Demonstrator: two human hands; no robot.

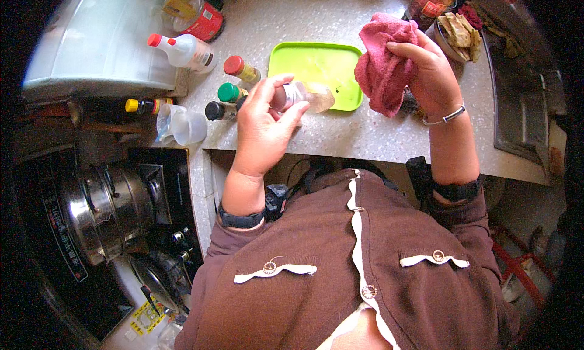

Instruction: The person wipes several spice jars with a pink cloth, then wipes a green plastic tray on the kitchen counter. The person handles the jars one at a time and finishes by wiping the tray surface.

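Observation:
My left hand (267,122) grips a small clear jar (315,97) on its side, its lid end towards my fingers. The jar is above the near edge of a lime-green plastic tray (315,58). My right hand (431,71) holds a crumpled pink-red cloth (385,62), raised to the right of the tray. Left of the tray stand spice jars: one with a red lid (234,65), one with a green lid (228,92) and one with a black lid (215,110). Part of another dark lid is hidden by my left hand.
A clear bottle with a red cap (187,51), a yellow-capped dark bottle (148,106) and translucent plastic cups (189,126) are on the left. A steel pot (107,213) sits on the stove. At the right, a bowl (445,42) holds flat brown pieces beside a black-framed panel (520,94).

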